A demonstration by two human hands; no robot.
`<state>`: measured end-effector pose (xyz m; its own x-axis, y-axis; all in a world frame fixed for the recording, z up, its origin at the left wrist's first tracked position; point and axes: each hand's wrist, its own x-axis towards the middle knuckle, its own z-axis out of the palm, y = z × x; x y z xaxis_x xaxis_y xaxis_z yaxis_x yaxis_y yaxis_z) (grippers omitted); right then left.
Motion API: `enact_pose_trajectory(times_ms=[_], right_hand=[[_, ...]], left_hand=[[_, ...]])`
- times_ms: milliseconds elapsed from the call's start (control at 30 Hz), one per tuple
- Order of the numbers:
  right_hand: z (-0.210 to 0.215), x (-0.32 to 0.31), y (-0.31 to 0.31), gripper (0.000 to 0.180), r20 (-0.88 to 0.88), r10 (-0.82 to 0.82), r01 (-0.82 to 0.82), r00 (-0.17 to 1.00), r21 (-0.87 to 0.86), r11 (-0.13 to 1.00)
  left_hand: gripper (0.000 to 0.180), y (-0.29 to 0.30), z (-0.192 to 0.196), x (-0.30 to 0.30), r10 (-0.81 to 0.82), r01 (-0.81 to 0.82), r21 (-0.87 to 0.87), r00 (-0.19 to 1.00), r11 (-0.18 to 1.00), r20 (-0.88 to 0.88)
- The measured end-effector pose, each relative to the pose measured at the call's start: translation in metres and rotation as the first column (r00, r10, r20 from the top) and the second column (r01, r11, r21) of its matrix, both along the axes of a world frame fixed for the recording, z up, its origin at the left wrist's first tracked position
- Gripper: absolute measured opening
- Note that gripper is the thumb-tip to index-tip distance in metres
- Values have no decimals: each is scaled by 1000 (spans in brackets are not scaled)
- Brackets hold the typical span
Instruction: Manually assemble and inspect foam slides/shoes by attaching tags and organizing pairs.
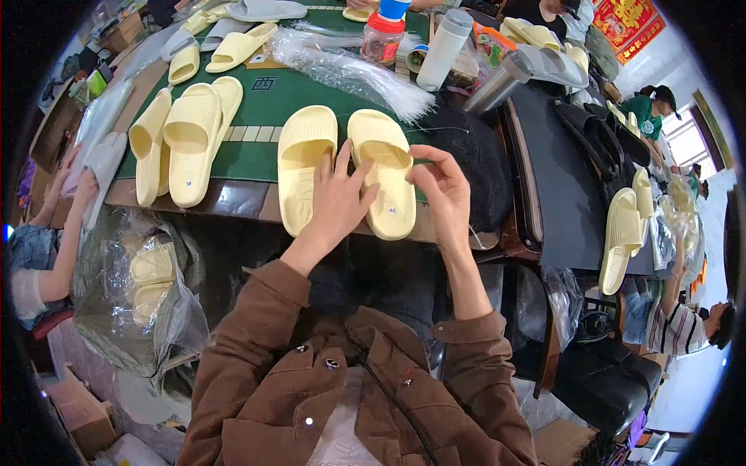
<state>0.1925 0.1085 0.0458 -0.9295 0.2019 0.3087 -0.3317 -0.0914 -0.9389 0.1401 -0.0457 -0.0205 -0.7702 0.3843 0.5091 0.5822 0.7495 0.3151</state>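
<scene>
In front of me a pair of pale yellow slippers lies side by side at the table's near edge, toes away from me. My left hand (336, 203) rests with spread fingers across the inner sides of the left slipper (299, 186) and the right slipper (391, 206). At the right end of the right slipper's strap, my right hand (444, 190) has its thumb and fingers curled together. Whatever is between them, if anything, is too small to make out. A bundle of thin clear plastic ties (357, 70) lies beyond the pair.
More yellow slippers (186, 147) stand at the left on the green mat (260, 159). A white bottle (445, 50), a steel tumbler (501, 81) and a red jar (382, 39) stand behind. A clear bag of slippers (148, 283) hangs lower left. Other people work at both sides.
</scene>
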Motion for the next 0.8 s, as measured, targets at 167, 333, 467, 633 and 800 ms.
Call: enact_pose_trajectory(times_ms=[167, 333, 467, 633, 800], right_hand=[[-1, -6, -5, 22, -160, -49, 55, 986, 33, 998], [3, -25, 0, 18, 12, -78, 73, 997, 239, 968], [-7, -65, -4, 20, -6, -138, 114, 990, 599, 793], [-26, -114, -7, 26, -10, -212, 105, 977, 892, 440], [-27, -155, -14, 32, 264, -265, -208, 927, 953, 220]], left_hand=[[43, 1, -4, -4, -32, 32, 25, 999, 999, 19], [45, 1, -3, 22, -69, 70, 56, 998, 996, -11], [46, 0, 1, 26, -55, 58, 71, 997, 996, -51], [42, -1, 9, 27, -79, 78, 57, 997, 995, 19], [43, -4, 15, 22, -131, 131, 64, 991, 989, -11]])
